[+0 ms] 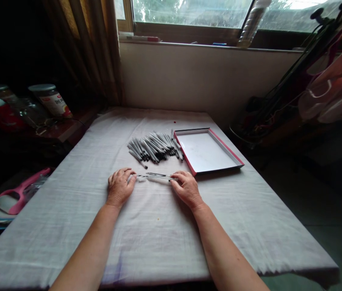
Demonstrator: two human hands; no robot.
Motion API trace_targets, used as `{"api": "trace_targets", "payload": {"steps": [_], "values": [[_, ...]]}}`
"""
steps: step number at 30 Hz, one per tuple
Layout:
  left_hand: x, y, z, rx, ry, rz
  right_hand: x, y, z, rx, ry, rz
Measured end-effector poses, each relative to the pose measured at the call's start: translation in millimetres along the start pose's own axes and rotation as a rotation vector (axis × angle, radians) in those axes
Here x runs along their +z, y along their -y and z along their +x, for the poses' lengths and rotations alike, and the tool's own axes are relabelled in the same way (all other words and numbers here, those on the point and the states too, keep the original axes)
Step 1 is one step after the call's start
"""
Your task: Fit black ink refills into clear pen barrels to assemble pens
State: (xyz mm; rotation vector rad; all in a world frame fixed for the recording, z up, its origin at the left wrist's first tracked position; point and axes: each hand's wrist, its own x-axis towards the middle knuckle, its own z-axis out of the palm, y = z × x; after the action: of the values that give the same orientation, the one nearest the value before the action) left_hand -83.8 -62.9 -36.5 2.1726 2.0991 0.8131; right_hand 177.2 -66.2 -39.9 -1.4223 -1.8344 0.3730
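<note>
Head view: left hand [119,186] and right hand [187,187] pinch opposite ends of two or three thin pens [155,176], fingers closed on them, lying on a white-clothed table [158,234]. One dense pen pile [154,148], too many to count, touches one empty red-edged tray [209,151]. Two jars [49,99] stand left; window [189,12] behind; bare cloth toward the near edge.

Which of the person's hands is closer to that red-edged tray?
Right. The right hand lies just below the tray's near-left corner; the left hand is farther off across the cloth.
</note>
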Motion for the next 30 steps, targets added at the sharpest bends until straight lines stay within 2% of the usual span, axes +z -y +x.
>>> {"api": "trace_targets", "payload": {"steps": [3,6,13,17,23,30], "values": [[0,-3,2,0.005,0.040,-0.021,0,1,0,0.003,0.001,0.004],[1,-5,12,0.032,0.024,-0.033,-1,0,1,0.010,-0.009,0.026],[6,-10,60,0.221,0.070,0.110,2,-2,1,0.037,-0.050,0.056],[6,-11,76,0.322,0.124,0.192,3,-3,1,0.036,-0.051,0.047],[3,-7,81,0.485,0.159,0.248,4,-5,2,0.046,-0.076,0.069],[-11,-5,67,0.594,0.044,0.118,1,-3,3,0.035,-0.146,0.088]]}}
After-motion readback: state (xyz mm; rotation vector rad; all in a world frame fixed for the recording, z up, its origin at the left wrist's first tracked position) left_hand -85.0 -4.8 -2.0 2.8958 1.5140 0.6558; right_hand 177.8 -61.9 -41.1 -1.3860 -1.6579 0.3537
